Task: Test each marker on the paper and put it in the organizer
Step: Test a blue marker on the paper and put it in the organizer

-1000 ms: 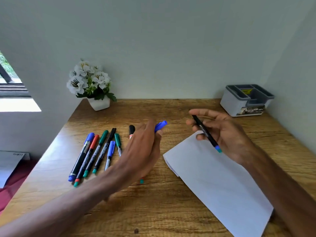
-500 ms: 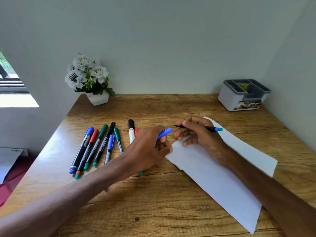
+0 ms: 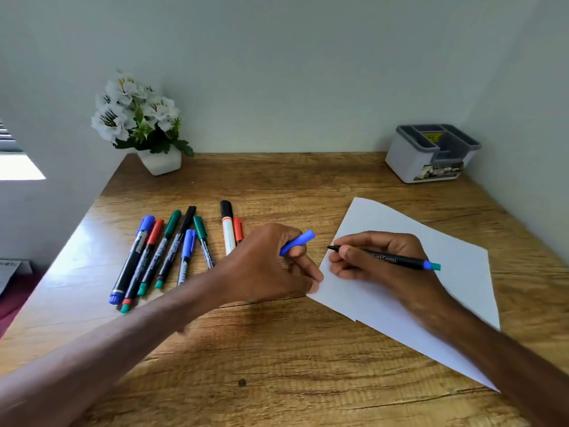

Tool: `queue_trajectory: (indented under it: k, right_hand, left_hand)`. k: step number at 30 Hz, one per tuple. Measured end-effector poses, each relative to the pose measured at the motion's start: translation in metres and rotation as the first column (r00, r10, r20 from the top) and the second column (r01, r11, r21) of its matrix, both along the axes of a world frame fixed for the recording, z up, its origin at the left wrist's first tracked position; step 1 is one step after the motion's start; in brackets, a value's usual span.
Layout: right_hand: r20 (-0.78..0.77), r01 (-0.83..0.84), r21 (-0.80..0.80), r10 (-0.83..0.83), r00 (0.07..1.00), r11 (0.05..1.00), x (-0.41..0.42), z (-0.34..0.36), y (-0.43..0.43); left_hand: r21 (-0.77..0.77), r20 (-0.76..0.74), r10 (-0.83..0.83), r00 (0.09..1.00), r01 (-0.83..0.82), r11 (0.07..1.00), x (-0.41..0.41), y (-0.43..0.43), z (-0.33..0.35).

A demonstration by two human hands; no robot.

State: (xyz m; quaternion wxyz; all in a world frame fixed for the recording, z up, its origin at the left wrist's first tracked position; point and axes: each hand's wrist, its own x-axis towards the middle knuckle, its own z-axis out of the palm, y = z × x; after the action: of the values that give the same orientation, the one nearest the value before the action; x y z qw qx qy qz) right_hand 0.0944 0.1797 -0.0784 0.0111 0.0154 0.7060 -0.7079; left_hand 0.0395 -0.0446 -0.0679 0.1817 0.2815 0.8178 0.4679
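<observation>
Pointing tip-left, marker (image 3: 397,260) gripped crosswise by right hand (image 3: 385,275); left hand (image 3: 264,263) clutching blue cap (image 3: 298,242).

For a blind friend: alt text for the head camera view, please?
The right hand holds an uncapped black pen, tip at the edge of the paper; the left hand grips a blue cap and touches it. Markers lie left, a grey organizer far right.

wooden table (image 3: 277,365): markers (image 3: 172,251) in a row at left, white paper (image 3: 385,217) at right. organizer (image 3: 409,163) far right corner, potted flowers (image 3: 160,163) far left.
</observation>
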Motion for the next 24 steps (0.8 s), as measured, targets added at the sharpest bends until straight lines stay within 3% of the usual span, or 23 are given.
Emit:
queue_trajectory:
  k: [5,12,16,24]
  right_hand:
    - [-0.021,0.034,-0.038,-0.034,0.999,0.999,0.001,0.0,0.0]
    - [-0.179,0.102,0.004,-0.1,0.979,0.995,0.005,0.0,0.001]
    - [-0.208,0.04,0.032,-0.033,0.978,0.999,0.007,0.002,0.001]
    - [-0.117,-0.139,0.073,0.147,0.982,0.988,0.018,0.006,-0.003]
  left_hand:
    - [-0.008,-0.068,-0.044,0.997,0.044,0.999,-0.006,-0.005,0.004]
    - [-0.015,-0.128,-0.112,0.985,0.111,0.994,-0.005,-0.004,0.003]
    - [-0.073,-0.124,-0.15,0.981,0.141,0.987,-0.003,-0.003,0.004]
    - [-0.145,-0.148,-0.178,0.973,0.156,0.977,-0.003,-0.006,0.005]
